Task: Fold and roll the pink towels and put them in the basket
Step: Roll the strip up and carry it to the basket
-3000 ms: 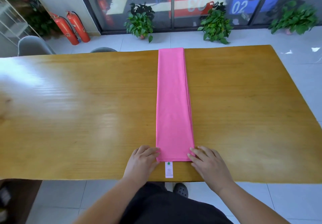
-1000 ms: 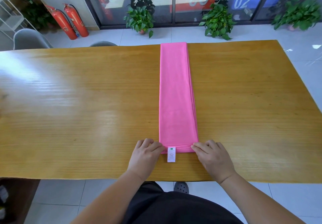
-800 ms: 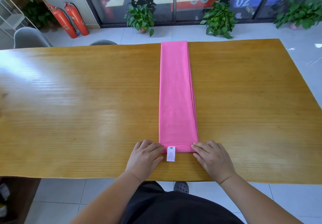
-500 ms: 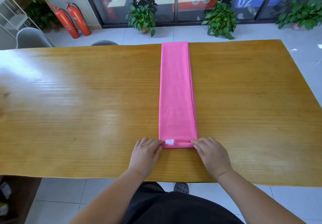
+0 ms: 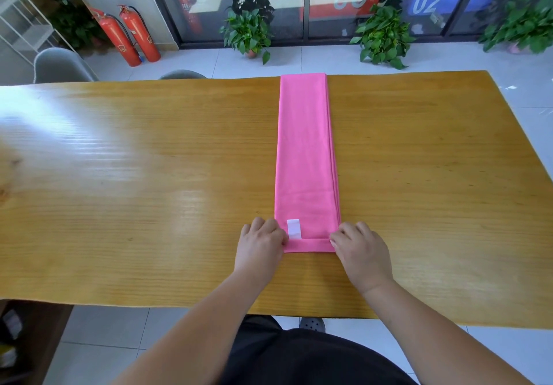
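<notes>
As left hand (image 5: 260, 244), right hand (image 5: 362, 250) pinch pink towel (image 5: 305, 151) end (apparently), knuckles up

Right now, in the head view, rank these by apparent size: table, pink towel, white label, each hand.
1. table
2. pink towel
3. left hand and right hand: they look alike, so not ranked
4. white label

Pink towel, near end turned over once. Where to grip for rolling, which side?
Grip the turned-over band at the near end of the pink towel, one corner per hand, coming from the near edge of the table. The strip lies flat and narrow, running straight away, so that raised fold is likely the only purchase. The left hand and right hand hold it there.
</notes>
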